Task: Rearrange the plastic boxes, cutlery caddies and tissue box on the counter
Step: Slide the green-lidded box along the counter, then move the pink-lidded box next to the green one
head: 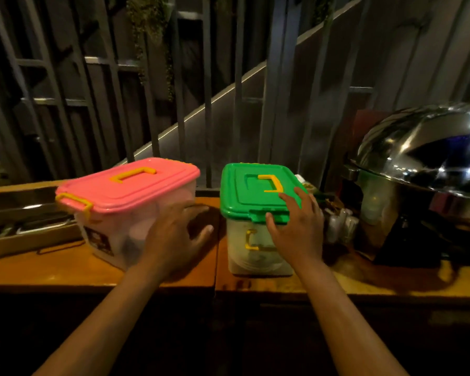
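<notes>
Two clear plastic boxes stand side by side on the wooden counter. The left box has a pink lid with yellow handle and latches. The right box has a green lid with a yellow handle. My left hand lies flat against the right side wall of the pink-lidded box, fingers spread. At the near right corner of the green lid, my right hand rests with fingers apart, thumb by the green front latch. Neither hand closes around anything.
A metal tray with utensils sits at the left in a wooden frame. A shiny domed chafing dish stands at the right. Small bottles or holders sit between it and the green-lidded box. Dark railings rise behind the counter.
</notes>
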A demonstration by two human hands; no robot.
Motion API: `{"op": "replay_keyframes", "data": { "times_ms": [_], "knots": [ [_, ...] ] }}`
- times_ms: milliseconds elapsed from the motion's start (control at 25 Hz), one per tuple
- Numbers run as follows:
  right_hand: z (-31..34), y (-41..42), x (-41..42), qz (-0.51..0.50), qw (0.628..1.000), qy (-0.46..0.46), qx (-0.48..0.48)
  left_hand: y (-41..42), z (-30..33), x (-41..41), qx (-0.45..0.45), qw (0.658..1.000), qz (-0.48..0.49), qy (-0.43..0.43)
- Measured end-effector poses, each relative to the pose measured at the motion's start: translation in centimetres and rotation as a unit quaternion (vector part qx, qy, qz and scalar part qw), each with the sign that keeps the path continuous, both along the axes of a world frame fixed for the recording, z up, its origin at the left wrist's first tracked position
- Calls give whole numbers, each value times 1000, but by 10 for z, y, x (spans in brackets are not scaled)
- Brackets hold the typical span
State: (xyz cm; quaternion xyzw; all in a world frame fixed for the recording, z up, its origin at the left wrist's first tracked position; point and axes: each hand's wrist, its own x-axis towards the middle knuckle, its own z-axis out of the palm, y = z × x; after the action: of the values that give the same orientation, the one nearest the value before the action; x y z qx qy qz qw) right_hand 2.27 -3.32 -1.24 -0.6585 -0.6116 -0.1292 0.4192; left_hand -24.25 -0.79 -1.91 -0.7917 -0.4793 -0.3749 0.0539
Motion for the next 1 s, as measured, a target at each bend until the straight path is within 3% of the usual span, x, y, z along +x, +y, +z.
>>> {"op": "replay_keyframes", "data": {
  "times_ms": [160, 440, 640, 760, 880, 1000],
  "knots": [
    [4, 10, -76, 110, 992, -4, 57, -13, 9, -75, 26, 991, 131, -31],
    [-8, 39, -209, 269, 963, -25, -10, -6, 11, -169, -22, 969, 246, 5],
    [11, 83, -291, 263, 957, -28, -120, 57, 29, -224, -89, 966, 239, -40],
    [5, 106, -330, 210, 961, -91, -155, 96, 32, -248, -140, 962, 228, -59],
    [-8, 105, -327, 196, 970, -87, -117, 123, 28, -260, -212, 943, 179, -185],
    [-12, 99, -315, 191, 979, -50, -56, 142, 25, -258, -304, 864, 93, -390]
  ]
}}
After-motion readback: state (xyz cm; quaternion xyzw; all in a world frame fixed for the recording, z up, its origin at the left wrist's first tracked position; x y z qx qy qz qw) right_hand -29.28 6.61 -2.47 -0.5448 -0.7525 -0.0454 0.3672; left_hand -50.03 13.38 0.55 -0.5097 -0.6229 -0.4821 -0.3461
